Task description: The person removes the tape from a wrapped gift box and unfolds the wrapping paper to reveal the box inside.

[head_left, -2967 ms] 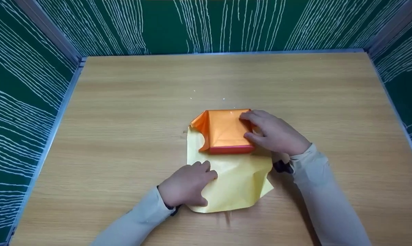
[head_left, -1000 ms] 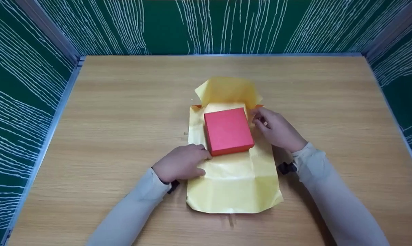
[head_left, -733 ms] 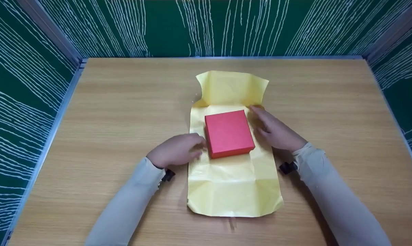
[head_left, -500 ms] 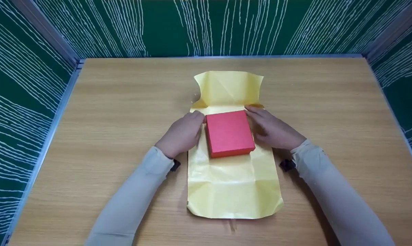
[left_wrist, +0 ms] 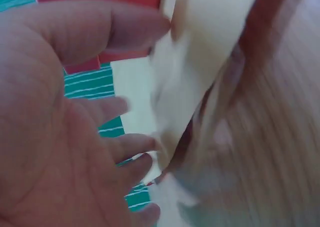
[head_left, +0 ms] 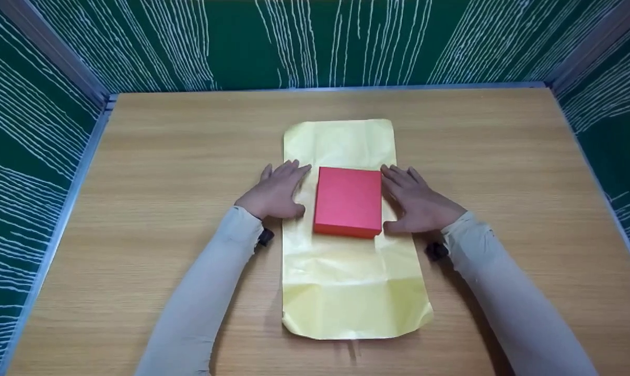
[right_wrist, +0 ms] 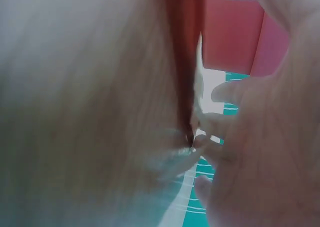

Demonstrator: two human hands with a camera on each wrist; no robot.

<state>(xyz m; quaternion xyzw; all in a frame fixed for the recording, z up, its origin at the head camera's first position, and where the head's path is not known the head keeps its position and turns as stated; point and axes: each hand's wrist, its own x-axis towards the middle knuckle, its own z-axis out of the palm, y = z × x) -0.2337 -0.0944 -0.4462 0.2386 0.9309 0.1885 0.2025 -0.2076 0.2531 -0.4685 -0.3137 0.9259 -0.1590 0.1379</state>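
Observation:
A red square box (head_left: 348,198) sits near the middle of a long pale yellow sheet of paper (head_left: 351,271). Creases cross the sheet, and its far end now lies nearly flat. My left hand (head_left: 276,192) is at the paper's left edge, fingers spread, with a gap between it and the box. On the other side, my right hand (head_left: 422,202) rests at the paper's right edge with spread fingers, its fingertips close beside the box; whether they touch it I cannot tell. Both wrist views show the paper's edge standing slightly off the table near the fingers (left_wrist: 135,147).
The wooden table (head_left: 189,136) extends around the paper. Green panels with white lines (head_left: 231,52) stand at the back and along both sides, framed by bluish edging. A narrow strip mark (head_left: 352,350) shows at the paper's near end.
The orange-backed paper was unfolded from over the red box. Its far flap has since gone down flat, the box has turned slightly straighter, and my left hand has moved up along the paper's edge.

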